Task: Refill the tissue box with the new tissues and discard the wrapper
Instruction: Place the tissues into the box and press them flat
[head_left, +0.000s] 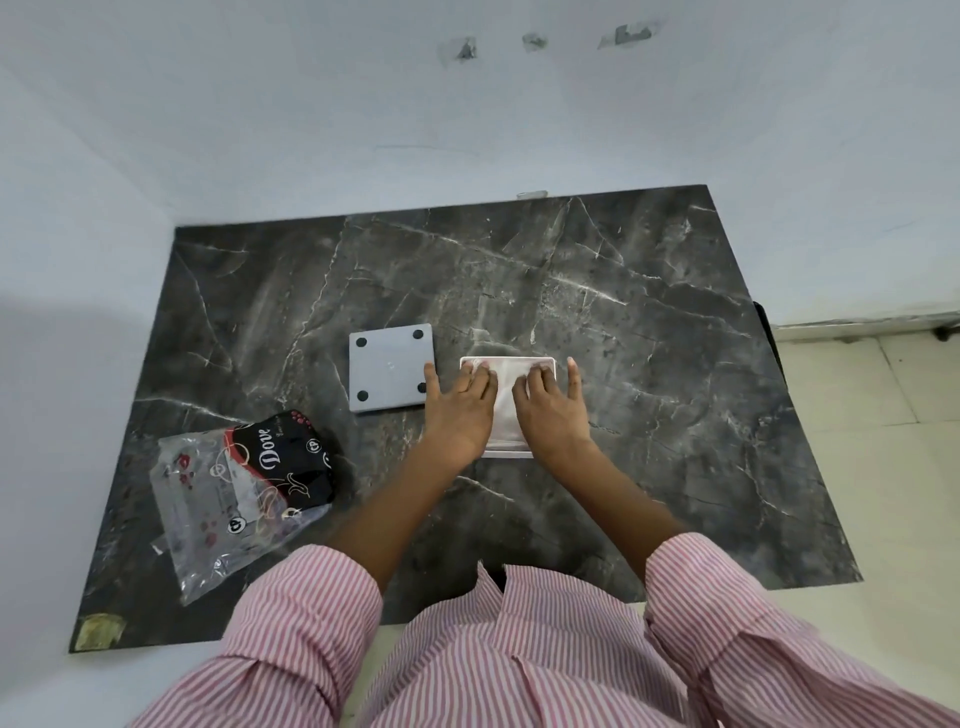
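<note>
A white open tissue box (548, 362) sits mid-table with a stack of white tissues (505, 415) inside it. My left hand (457, 410) and my right hand (550, 410) lie flat on the tissues, fingers spread, pressing down side by side. They cover most of the stack. The box's grey lid (389, 371), with black round feet at its corners, lies upside down just left of my left hand. The empty clear wrapper (244, 483), printed black and red with "Dove", lies crumpled at the table's near left.
The dark marble table (649, 364) stands against a white wall at the back and left. Pale floor tiles (883, 441) lie beyond its right edge. My pink striped sleeves (519, 649) hang over the near edge.
</note>
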